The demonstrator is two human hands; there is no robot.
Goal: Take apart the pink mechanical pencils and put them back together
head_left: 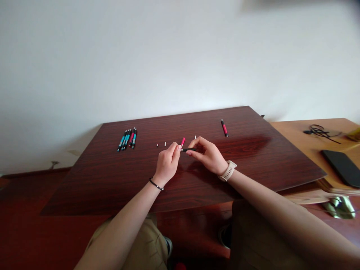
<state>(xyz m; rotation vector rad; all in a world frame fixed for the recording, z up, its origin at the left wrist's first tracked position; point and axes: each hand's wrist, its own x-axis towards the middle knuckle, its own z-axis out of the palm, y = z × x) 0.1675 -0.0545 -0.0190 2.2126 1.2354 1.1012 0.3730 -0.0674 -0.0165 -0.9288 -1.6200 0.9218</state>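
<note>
The pen (188,149) is between my two hands, just above the dark red table (197,187), near its middle. My right hand (209,155) pinches the thin black part of it with the fingertips, and this part lies almost flat, pointing to the left. My left hand (167,163) closes its fingertips on the pink cap (182,142), which stands up tilted, just beside the end of the black part. If the two pieces touch, I cannot tell.

Behind my left hand, some small pale pieces (161,144) lie in a row on the table. Further left is a bundle of pens (128,139), blue and pink, close together. A single pink pen (224,128) lies apart, behind my right hand. Any writing on the pens is too small to read.

At the right, a black phone (341,167) rests on the lighter wooden table (298,131).
</note>
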